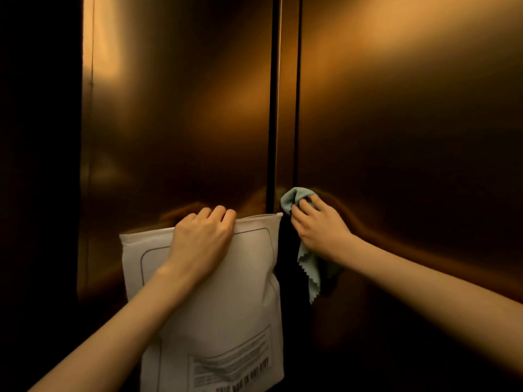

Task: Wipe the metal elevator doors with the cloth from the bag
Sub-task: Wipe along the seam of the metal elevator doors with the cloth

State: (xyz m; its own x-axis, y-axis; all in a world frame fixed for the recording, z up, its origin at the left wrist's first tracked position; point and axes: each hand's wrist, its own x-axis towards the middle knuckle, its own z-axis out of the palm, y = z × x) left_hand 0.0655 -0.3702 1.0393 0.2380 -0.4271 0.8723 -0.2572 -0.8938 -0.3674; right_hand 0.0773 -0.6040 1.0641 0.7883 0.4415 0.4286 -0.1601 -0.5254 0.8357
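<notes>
While the left hand (202,241) grips the top edge of a flat white plastic bag (226,301), the right hand (318,226) holds a small pale blue-green cloth with zigzag-cut edges (307,264). Left fingers (218,215) curl closed over the bag's upper rim, knuckles toward the camera, bag hanging straight down in front of the left brushed bronze-toned metal elevator door (175,108). Bag shows a thin dark rounded-rectangle outline near the top and a printed block of dark text low down, too blurred to read.

Right fingers (307,206) are closed around the bunched cloth. One wad of cloth sticks up above the fingers, touching or almost touching the metal just right of the dark vertical centre seam (271,108); cannot tell for sure whether it presses on the surface. A longer tail of the cloth hangs down below the palm, loose, serrated edge visible. Cloth is out of the bag, just beside the bag's top right corner, apart from it.

The right brushed metal elevator door (410,108) fills the right half of the view, doors shut, with a narrow metal strip between two dark lines at the centre. Warm light reflects off the upper parts of both panels; lower parts are dark. Faint reflections of both hands show in the metal.

Count: two doors, one bag, one cloth, two hands, both forearms bare.
</notes>
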